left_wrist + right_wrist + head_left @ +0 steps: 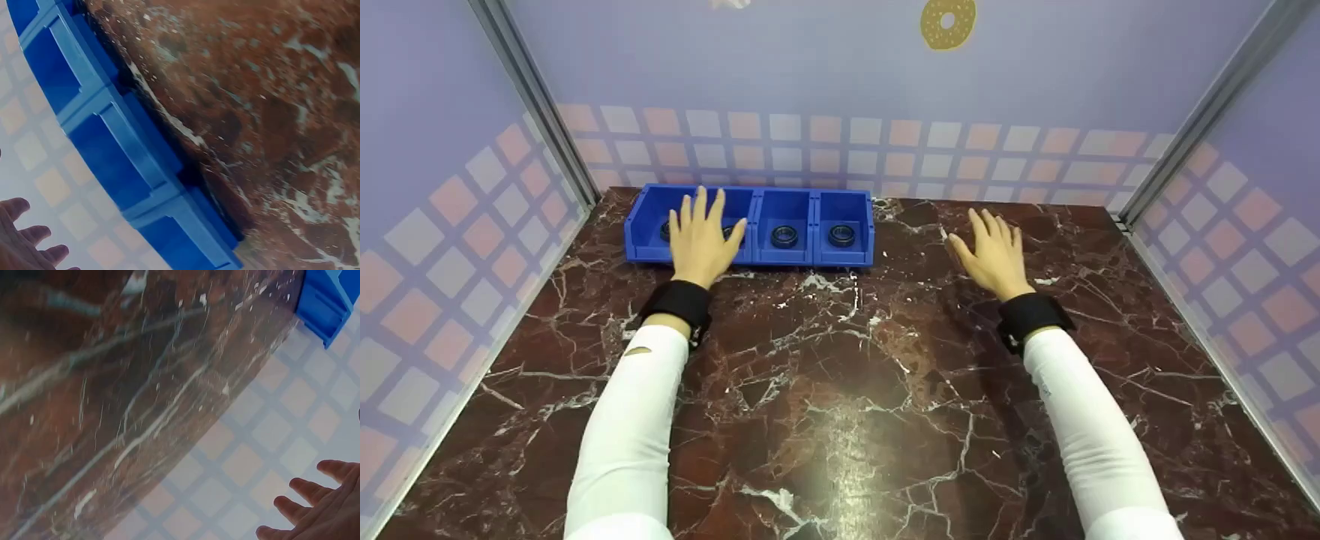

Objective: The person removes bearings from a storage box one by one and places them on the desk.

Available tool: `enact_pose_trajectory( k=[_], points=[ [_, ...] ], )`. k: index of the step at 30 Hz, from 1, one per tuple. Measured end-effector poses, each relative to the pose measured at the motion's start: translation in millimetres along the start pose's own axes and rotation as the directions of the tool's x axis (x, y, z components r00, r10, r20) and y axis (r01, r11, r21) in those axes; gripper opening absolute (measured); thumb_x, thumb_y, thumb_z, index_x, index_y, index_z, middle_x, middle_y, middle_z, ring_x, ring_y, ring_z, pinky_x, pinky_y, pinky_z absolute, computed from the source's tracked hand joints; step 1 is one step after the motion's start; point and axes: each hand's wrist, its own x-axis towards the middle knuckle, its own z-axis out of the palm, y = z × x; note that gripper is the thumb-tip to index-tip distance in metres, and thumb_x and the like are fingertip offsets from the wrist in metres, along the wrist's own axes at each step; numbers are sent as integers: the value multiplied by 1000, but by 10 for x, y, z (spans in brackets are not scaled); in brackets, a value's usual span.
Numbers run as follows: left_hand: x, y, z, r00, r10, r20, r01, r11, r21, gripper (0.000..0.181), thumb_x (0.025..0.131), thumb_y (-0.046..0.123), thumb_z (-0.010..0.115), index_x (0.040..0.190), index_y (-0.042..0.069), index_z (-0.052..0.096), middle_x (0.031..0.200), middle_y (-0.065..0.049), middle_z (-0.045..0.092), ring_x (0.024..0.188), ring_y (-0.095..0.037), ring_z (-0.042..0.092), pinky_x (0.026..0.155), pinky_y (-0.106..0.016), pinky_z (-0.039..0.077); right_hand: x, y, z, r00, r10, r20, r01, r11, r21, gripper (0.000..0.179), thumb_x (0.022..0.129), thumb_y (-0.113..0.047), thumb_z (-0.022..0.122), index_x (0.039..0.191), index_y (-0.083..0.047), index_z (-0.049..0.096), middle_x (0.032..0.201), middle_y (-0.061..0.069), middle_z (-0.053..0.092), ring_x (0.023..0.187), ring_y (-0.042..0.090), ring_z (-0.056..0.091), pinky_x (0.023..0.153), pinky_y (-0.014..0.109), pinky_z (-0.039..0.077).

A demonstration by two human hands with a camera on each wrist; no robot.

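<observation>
Currently, left hand: (701,247) grip wide, fingers straight and spread; overlaps the left part of the blue bins (814,259) in the head view, whether touching cannot tell.
Right hand: (994,255) grip wide too, fingers straight, thumb out to the side; over the surface (840,360), well apart from the bins, to their right.
Blue bins: joined in a row at the far edge of the surface, left of centre, close to the back wall (847,75); four compartments show, at least in part, in the left wrist view.
Black rings: one in the right-end bin (841,244), one in the bin next to it (784,245); two more in the left part, either side of the left hand and partly hidden by it.
Wrists: black band on the left (676,301), another on the right (1036,318).
Sleeves: both white; the left sleeve (622,435) has a small hole near its cuff, the right sleeve (1099,442) creased.
Surface: dark red-brown, marbled, pale veins; glare near the middle front.
Walls: pale violet, pink and white squares low down; doughnut picture (930,31) high on the back one; metal posts at both far corners.
</observation>
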Motion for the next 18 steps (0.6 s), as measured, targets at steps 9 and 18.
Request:
enact_pose_trajectory(
  k=[9, 18],
  points=[
    [-67, -303, -30, 989, -133, -58, 129, 989, -70, 67, 108, 42, 46, 160, 2, 32, 164, -30, 24, 152, -49, 19, 124, -60, 9, -27, -232, 334, 999, -32, 40, 28, 995, 97, 70, 109, -46, 43, 162, -2, 28, 163, 28, 29, 151, 45, 25, 124, 61, 10],
    [-135, -597, -69, 947, -304, -105, 285, 945, -162, 65, 108, 38, 48, 158, -2, 35, 161, -30, 31, 148, -47, 30, 123, -56, 20, -19, -447, 510, 998, -57, 30, 49, 978, 201, 67, 108, -40, 49, 158, 3, 34, 159, 30, 36, 146, 47, 34, 122, 54, 24]
  ],
)
